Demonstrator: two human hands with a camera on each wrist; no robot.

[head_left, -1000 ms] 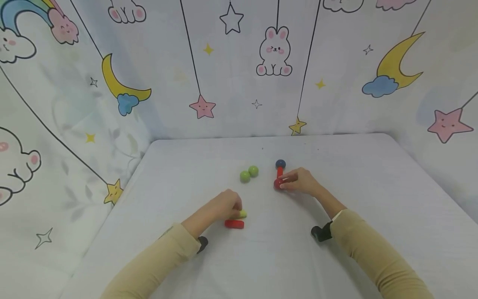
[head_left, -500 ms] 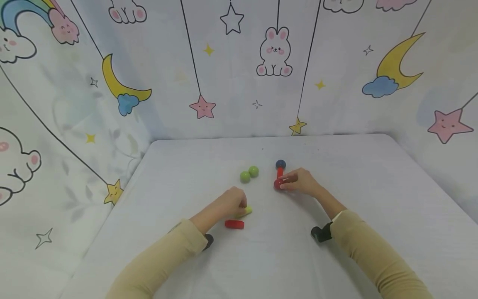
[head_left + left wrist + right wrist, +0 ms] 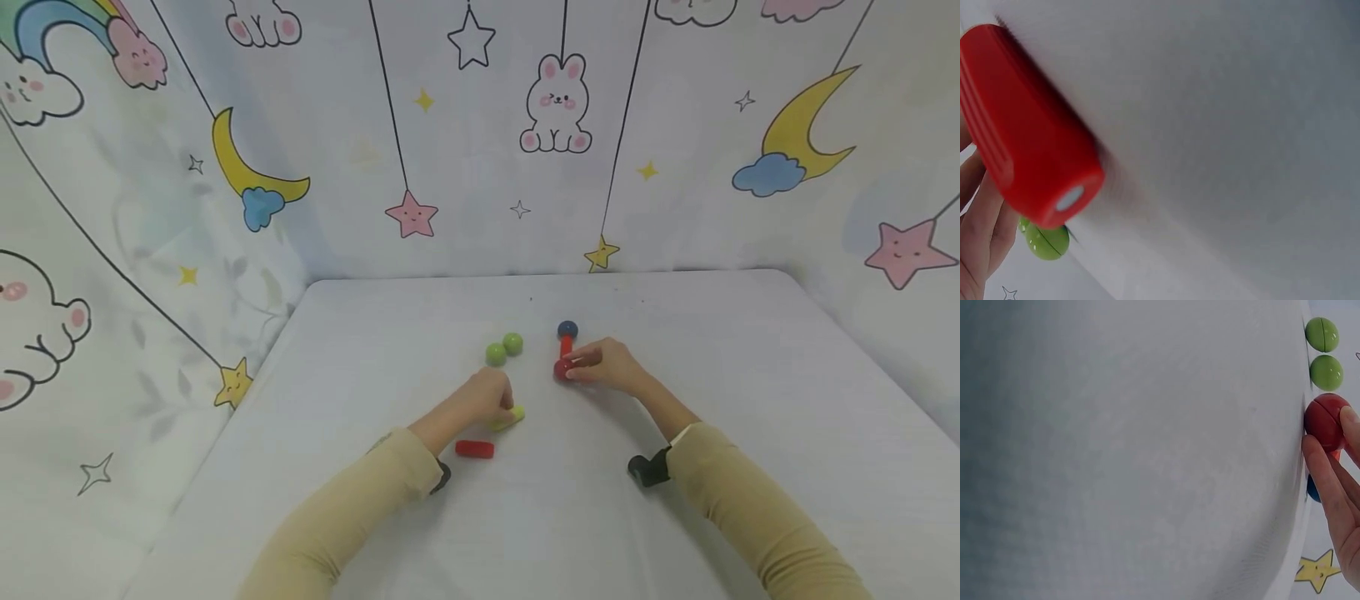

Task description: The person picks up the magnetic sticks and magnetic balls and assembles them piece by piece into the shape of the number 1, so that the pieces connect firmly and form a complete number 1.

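Left grip (image 3: 483, 398) over yellow stick (image 3: 514, 416), red ball (image 3: 561, 370) in right grip (image 3: 609, 367)

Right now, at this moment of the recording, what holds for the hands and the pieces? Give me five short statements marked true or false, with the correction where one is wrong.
1. The right hand holds the red ball. True.
2. The two green balls lie left of the blue ball. True.
3. The blue ball is nearer the person than the red ball. False: it is farther away.
4. The near red stick lies on the table, not in the left hand. True.
5. The left hand is empty. False: it holds the yellow stick.
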